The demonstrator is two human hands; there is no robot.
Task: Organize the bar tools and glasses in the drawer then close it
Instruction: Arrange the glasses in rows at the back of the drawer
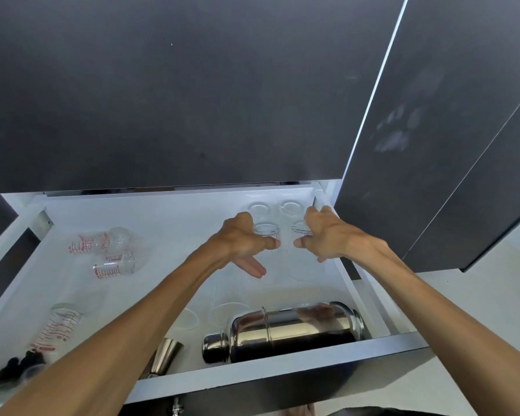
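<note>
The white drawer stands pulled open. At its two o'clock corner four small clear glasses stand in a square, their walls nearly lost against the white. The left hand and right hand flank the near pair, fingers curled and spread; contact cannot be judged. At five o'clock lies a polished steel shaker; at nine, red-marked measuring glasses lie tipped. Forearms hide a steel jigger.
</note>
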